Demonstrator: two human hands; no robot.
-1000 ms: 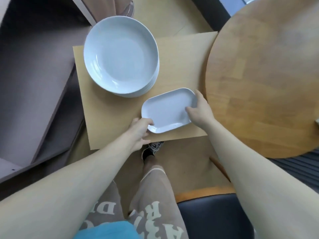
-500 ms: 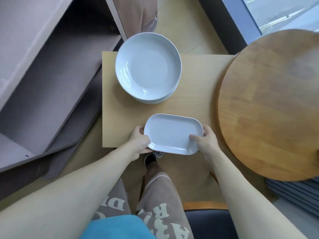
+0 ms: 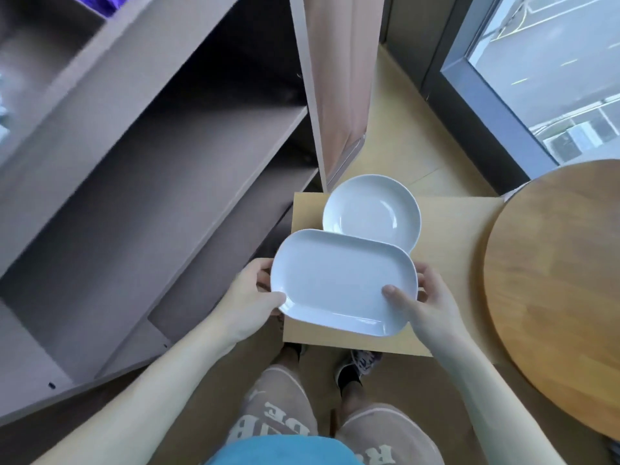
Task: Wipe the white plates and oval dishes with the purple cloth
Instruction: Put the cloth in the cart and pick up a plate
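Grey-brown shelf unit [image 3: 161,182] left, shelves bare where visible. Pale square wooden surface [image 3: 449,236] center, round wooden tabletop [image 3: 553,270] just beside it on the right. Pinkish panel [image 3: 342,82] behind. Window [image 3: 550,68] top right. Lettered shorts [image 3: 278,414] and dark sneaker [image 3: 355,367] below.

oval dish [image 3: 339,283]: white glazed ceramic by its look, smooth, glossy, highlights along the near rim
round plate [image 3: 372,213]: same white glaze, shiny
surface [image 3: 449,229]: pale wood-look board, smooth, matt
round surface [image 3: 563,280]: darker jointed wood, visible grain, slight sheen
shelf unit [image 3: 151,162]: grey-brown laminate, matt
purple cloth [image 3: 104,1]: fabric, blurred
shorts [image 3: 278,414]: beige cloth, printed white letters
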